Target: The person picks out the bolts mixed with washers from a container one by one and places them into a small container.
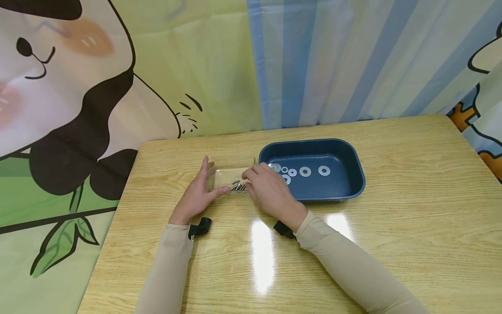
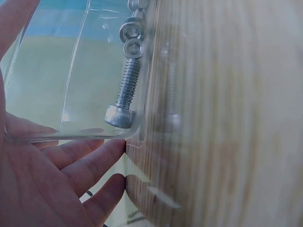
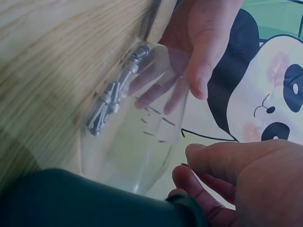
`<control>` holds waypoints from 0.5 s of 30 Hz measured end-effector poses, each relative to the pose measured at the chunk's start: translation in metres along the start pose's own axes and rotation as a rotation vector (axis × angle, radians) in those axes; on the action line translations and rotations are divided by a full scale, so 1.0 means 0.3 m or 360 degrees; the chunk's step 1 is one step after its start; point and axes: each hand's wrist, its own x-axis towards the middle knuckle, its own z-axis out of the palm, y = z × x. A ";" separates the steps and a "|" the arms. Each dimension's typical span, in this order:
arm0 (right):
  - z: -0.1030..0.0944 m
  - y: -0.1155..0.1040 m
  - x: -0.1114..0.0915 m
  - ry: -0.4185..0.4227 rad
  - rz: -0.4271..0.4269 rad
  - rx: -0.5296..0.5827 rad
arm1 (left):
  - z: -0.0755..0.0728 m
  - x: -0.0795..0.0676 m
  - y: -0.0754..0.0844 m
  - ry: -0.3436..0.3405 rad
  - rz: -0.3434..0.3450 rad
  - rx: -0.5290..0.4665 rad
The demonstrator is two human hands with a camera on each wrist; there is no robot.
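A clear plastic box (image 1: 225,175) stands on the table, with several socket-head screws (image 1: 238,186) along its near side. My left hand (image 1: 198,192) holds the box's left end, thumb at the near rim and fingers on the outside. In the left wrist view, one screw (image 2: 124,94) shows its knurled head and thread. My right hand (image 1: 270,187) is over the box's right end, beside the blue tray (image 1: 345,192). Its thumb (image 3: 208,158) and curled forefinger nearly meet in the right wrist view; a dark sliver shows between them, too small to identify.
Several flat metal washers (image 1: 305,171) lie in the blue tray, mostly towards its left. The tray's left wall stands close to the box. A printed curtain (image 1: 219,65) hangs behind the wooden table (image 1: 412,209).
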 end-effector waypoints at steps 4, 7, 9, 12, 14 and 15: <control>-0.024 0.006 -0.006 -0.0015 0.0026 0.0015 | -0.001 0.000 0.001 0.0003 0.0010 -0.0005; -0.040 0.018 -0.013 -0.0012 0.0053 0.0042 | -0.001 0.000 0.000 0.0005 0.0006 -0.0005; -0.052 0.028 -0.020 -0.0008 0.0082 0.0070 | -0.002 0.000 0.000 -0.0002 0.0004 -0.0004; -0.074 0.047 -0.034 0.0010 0.0123 0.0100 | -0.002 0.000 0.000 -0.0007 -0.0004 -0.0013; -0.089 0.062 -0.044 0.0031 0.0138 0.0109 | -0.002 0.001 0.001 -0.0006 -0.0007 -0.0017; -0.097 0.070 -0.050 0.0045 0.0146 0.0115 | -0.002 0.001 0.001 -0.0006 -0.0006 -0.0017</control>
